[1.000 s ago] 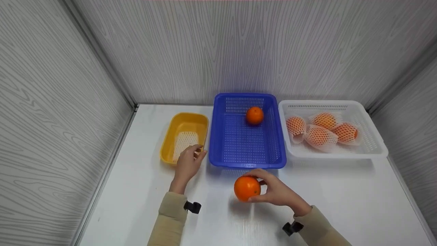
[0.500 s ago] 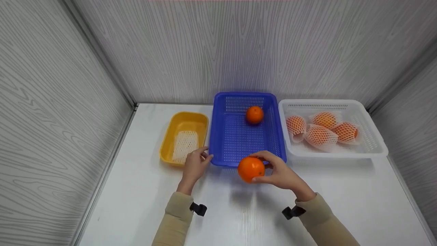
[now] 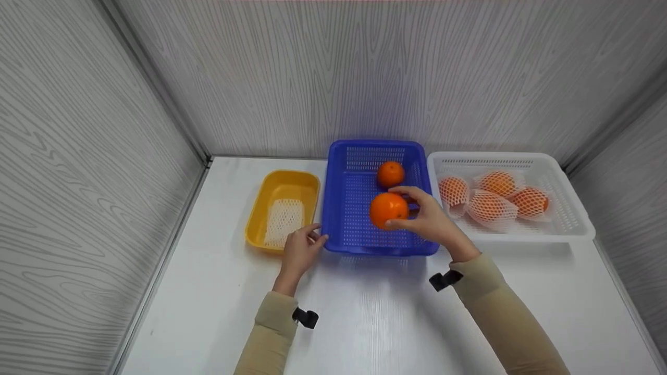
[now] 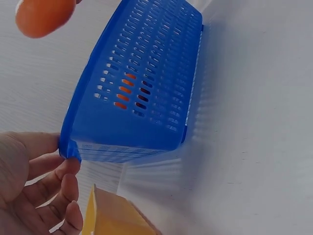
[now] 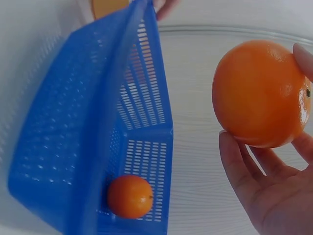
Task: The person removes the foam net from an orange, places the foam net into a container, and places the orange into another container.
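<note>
An orange (image 3: 388, 209) is gripped in the right hand (image 3: 430, 221), with the fingers and thumb curled round its right side. It is held in the air above the middle of the blue basket (image 3: 346, 237), clear of the basket floor. In the right wrist view the same orange (image 5: 261, 93) is seen cradled between the fingertips (image 5: 239, 166) and the thumb, above and apart from the basket wall (image 5: 73, 147).

The left hand (image 3: 301, 251) is placed at the near left corner of the blue basket, with its fingertips touching the rim there. In the left wrist view the fingers (image 4: 63, 188) are seen loosely bent against that corner (image 4: 71, 149); whether the rim is actually pinched cannot be told.

A second orange (image 3: 390, 173) is lying on the floor of the blue basket toward its far end, just beyond the held one and apart from it.

A yellow tray (image 3: 260, 208) is set just left of the blue basket, beside the left hand, with a white foam net (image 3: 284, 221) lying in it. A white basket (image 3: 573, 219) is set just right of the blue one, and four oranges wrapped in foam nets (image 3: 490, 200) are resting in it. All three containers are carried by the white tabletop (image 3: 365, 323).
</note>
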Demonstrator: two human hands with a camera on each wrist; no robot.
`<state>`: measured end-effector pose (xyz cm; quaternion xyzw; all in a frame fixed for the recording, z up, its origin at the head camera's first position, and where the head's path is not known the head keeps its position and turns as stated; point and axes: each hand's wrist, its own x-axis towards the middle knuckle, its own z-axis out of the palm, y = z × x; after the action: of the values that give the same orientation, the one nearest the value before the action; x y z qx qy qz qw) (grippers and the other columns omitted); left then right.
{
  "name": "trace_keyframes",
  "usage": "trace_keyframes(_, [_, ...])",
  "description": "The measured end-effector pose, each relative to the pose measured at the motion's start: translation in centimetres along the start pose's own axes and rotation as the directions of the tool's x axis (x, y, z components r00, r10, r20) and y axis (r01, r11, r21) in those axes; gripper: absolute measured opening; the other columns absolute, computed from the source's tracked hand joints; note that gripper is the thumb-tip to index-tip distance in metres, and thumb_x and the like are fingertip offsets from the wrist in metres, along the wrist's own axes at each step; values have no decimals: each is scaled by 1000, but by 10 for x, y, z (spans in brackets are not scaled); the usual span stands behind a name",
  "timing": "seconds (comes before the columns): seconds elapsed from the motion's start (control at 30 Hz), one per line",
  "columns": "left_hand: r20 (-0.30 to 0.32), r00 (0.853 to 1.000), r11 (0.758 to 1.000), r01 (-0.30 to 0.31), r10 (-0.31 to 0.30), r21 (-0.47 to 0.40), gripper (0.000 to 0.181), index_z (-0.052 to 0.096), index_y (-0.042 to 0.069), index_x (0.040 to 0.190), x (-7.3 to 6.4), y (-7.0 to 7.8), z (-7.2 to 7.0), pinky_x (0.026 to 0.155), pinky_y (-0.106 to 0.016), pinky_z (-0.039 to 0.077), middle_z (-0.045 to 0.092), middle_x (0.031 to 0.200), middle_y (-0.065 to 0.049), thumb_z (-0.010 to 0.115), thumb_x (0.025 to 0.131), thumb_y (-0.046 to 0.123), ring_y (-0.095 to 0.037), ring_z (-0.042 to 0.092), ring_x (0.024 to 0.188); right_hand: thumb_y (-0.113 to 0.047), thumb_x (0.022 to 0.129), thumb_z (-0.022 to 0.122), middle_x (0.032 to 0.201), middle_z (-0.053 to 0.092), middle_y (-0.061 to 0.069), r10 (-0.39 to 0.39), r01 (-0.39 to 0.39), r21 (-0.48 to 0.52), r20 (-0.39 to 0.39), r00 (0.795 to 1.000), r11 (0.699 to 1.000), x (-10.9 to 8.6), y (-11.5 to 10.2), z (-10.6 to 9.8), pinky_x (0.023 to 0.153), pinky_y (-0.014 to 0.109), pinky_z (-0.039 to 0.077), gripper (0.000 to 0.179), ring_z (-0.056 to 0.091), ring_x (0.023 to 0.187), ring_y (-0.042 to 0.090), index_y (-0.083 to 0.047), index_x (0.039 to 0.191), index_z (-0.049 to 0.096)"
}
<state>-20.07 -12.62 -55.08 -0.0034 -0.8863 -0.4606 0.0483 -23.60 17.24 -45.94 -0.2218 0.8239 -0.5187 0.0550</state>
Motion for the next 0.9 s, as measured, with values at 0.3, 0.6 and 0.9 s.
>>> trace_keyframes(0.3, [-41, 999, 1000, 23, -24, -17, 30, 70, 2, 115, -2, 2, 4, 56, -29, 47, 62, 76, -2, 73, 88, 15, -15, 56, 64, -24, 82, 82, 129, 55, 11, 33, -33, -17, -20, 999, 999, 43, 4, -8, 91, 45, 49, 67, 54, 108, 28, -10, 139, 51])
trace_keyframes(0.6, [-42, 999, 1000, 29, -29, -3, 30, 70, 1, 115, -2, 1, 5, 57, -28, 47, 62, 77, -1, 72, 88, 15, -14, 55, 64, -22, 93, 69, 131, 51, 16, 98, -97, -17, 38, 994, 995, 74, 24, -3, 83, 45, 53, 47, 53, 112, 31, -15, 137, 54])
trace_keyframes(0.9, [-41, 999, 999, 26, -27, -26, 30, 70, 1, 115, -2, 0, 4, 59, -28, 47, 62, 77, -1, 72, 88, 15, -14, 55, 66, -23, 100, 58, 133, 51, 15, 155, -136, -152, 122, 980, 979, 88, 29, -5, 94, 50, 46, 38, 50, 115, 32, -16, 137, 53])
